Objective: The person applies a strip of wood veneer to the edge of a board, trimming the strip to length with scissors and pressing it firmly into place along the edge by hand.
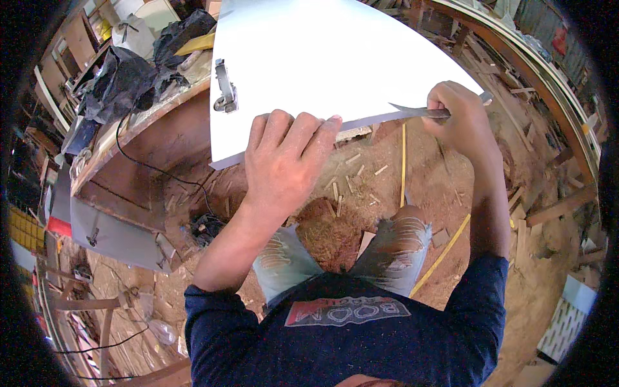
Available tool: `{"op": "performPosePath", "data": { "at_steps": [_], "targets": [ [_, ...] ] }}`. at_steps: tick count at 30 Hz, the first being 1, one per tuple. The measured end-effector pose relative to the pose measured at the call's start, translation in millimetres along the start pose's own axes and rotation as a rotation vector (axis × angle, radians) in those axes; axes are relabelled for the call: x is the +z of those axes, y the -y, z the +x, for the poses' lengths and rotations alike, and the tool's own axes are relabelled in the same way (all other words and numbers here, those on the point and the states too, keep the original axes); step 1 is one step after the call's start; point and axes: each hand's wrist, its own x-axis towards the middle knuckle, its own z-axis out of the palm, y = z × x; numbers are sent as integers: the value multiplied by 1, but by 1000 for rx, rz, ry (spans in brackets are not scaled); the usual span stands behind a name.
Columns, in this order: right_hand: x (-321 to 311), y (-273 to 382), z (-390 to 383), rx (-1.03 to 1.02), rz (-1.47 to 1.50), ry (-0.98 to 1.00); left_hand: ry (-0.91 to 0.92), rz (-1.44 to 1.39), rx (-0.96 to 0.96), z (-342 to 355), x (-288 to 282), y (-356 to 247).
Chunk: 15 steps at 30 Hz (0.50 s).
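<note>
A white board (335,55) with a grey edge spans the upper middle, a metal hinge (225,87) near its left side. My left hand (284,158) grips the board's near edge, fingers bent over the top and thumb out of sight. At the board's right, my right hand (454,116) is closed round a dark, thin blade (406,109), whose pointed end lies against the near edge.
A wooden bench (129,174) at left carries black plastic sheets (116,84) and a cable. Offcuts and sawdust (335,219) cover the floor around my legs. A yellow strip (438,255) lies at right, near a wooden frame (561,206).
</note>
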Motion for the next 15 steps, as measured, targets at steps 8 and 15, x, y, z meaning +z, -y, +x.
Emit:
{"op": "performPosePath", "data": {
  "at_steps": [8,15],
  "targets": [
    [-7,-1,-22,237,218,16,12,13,3,1,-1,-3],
    [-51,30,-48,442,394,212,12,27,-7,3,-4,-3]
  ]
}}
